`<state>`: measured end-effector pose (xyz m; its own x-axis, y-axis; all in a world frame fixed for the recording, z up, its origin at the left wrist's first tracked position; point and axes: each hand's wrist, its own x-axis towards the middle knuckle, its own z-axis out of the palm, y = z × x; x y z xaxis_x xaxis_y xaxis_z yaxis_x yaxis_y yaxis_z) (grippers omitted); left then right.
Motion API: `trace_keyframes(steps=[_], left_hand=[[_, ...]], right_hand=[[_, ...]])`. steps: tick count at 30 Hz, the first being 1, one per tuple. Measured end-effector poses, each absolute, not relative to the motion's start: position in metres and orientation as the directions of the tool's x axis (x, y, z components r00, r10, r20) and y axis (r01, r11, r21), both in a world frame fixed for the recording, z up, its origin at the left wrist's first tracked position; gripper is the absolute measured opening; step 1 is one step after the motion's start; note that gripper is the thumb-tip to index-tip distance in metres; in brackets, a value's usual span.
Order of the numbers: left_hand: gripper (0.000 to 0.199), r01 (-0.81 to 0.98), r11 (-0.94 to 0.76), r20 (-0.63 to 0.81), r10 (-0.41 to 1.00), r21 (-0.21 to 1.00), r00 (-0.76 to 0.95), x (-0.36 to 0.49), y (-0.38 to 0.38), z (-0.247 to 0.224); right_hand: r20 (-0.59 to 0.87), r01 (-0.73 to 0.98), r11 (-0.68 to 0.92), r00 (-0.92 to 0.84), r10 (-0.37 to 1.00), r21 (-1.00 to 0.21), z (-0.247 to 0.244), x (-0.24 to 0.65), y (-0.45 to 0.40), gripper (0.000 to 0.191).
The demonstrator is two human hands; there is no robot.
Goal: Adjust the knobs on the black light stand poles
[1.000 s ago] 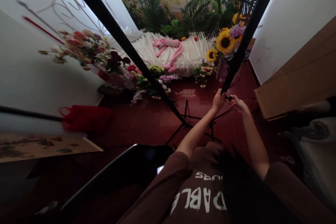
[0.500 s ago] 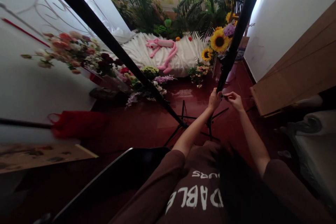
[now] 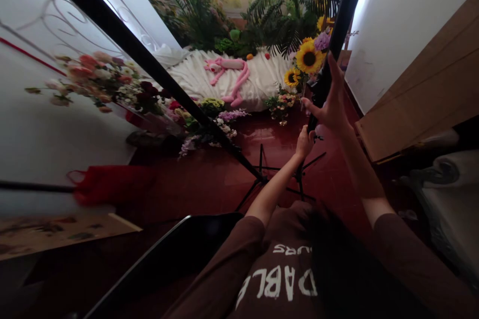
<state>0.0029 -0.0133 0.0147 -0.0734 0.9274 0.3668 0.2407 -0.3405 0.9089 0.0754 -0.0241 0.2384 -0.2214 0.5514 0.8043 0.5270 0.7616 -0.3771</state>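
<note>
A black light stand (image 3: 342,15) rises at the right, its legs spread on the red floor. Around its lower pole my left hand (image 3: 305,143) is wrapped. Just beside that hand a small clamp knob (image 3: 318,137) sticks out from the pole. Higher up, my right hand (image 3: 331,102) is spread beside the pole, with thumb and fingers apart on either side of it; whether the palm touches the pole I cannot tell. A second black stand pole (image 3: 149,67) slants across the left of the view.
Flower bunches (image 3: 105,77) stand at the left. Beyond lies a white-draped platform (image 3: 187,77) with a pink plush toy (image 3: 234,72). Sunflowers (image 3: 309,57) are close behind the right pole. A brown board (image 3: 419,84) leans at the right, and a red bag (image 3: 108,184) is at the left.
My right hand has let go of the clamp knob, moved up along the pole and spread its fingers. My left hand keeps its hold. The view has shifted slightly.
</note>
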Motion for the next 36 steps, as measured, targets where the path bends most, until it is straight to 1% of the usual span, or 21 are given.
trace_keyframes(steps=[1,3,5,9,11,13,17,19,21,23,26,28,30,32,36], left_hand=[[0.032,0.238,-0.345,0.371,0.926,0.908,-0.070,0.003,-0.013,0.015],[0.035,0.235,-0.358,0.383,0.921,0.903,-0.066,0.001,-0.014,0.016],[0.038,0.227,-0.359,0.379,0.924,0.905,-0.054,0.000,-0.015,0.017],[0.044,0.211,-0.281,0.295,0.955,0.936,-0.037,-0.002,-0.018,0.018],[0.046,0.207,-0.268,0.282,0.959,0.941,-0.040,-0.003,-0.018,0.017],[0.047,0.202,-0.302,0.313,0.950,0.931,-0.020,-0.005,-0.018,0.014],[0.058,0.232,-0.365,0.362,0.931,0.902,0.058,-0.008,-0.012,0.003],[0.054,0.253,-0.368,0.362,0.929,0.895,0.069,-0.009,-0.008,-0.002],[0.048,0.252,-0.378,0.377,0.925,0.891,0.056,-0.008,-0.005,-0.006],[0.044,0.237,-0.393,0.397,0.917,0.888,0.035,-0.007,-0.004,-0.006],[0.038,0.217,-0.399,0.407,0.913,0.891,0.009,-0.005,-0.005,-0.004],[0.037,0.217,-0.381,0.392,0.920,0.899,-0.010,-0.004,-0.007,-0.002],[0.039,0.232,-0.346,0.361,0.932,0.909,-0.026,-0.004,-0.008,0.000],[0.041,0.249,-0.319,0.336,0.942,0.915,-0.027,-0.004,-0.008,-0.001],[0.041,0.267,-0.316,0.335,0.942,0.910,-0.029,-0.004,-0.007,-0.002]], right_hand=[[0.799,0.572,0.736,-0.216,0.562,-0.363,0.243,0.070,-0.019,0.071],[0.792,0.611,0.697,-0.180,0.583,-0.375,0.243,0.063,-0.010,0.059],[0.790,0.598,0.694,-0.158,0.592,-0.401,0.237,0.062,-0.004,0.052],[0.754,0.590,0.683,-0.180,0.632,-0.431,0.210,0.068,-0.003,0.043],[0.719,0.613,0.653,-0.190,0.668,-0.445,0.191,0.070,-0.006,0.045],[0.671,0.637,0.607,-0.185,0.718,-0.475,0.171,0.071,-0.011,0.048],[0.535,0.666,0.488,-0.154,0.831,-0.564,0.131,0.069,-0.019,0.048],[0.484,0.669,0.445,-0.143,0.863,-0.595,0.119,0.068,-0.021,0.047],[0.473,0.648,0.444,-0.144,0.869,-0.619,0.114,0.069,-0.022,0.046],[0.501,0.599,0.496,-0.176,0.848,-0.629,0.116,0.074,-0.024,0.049],[0.551,0.497,0.594,-0.250,0.796,-0.632,0.119,0.089,-0.033,0.060],[0.570,0.440,0.613,-0.243,0.785,-0.656,0.114,0.103,-0.044,0.064],[0.562,0.425,0.584,-0.191,0.805,-0.692,0.104,0.119,-0.057,0.065],[0.531,0.449,0.533,-0.143,0.835,-0.718,0.091,0.132,-0.069,0.063],[0.447,0.508,0.439,-0.114,0.887,-0.741,0.067,0.142,-0.082,0.055]])
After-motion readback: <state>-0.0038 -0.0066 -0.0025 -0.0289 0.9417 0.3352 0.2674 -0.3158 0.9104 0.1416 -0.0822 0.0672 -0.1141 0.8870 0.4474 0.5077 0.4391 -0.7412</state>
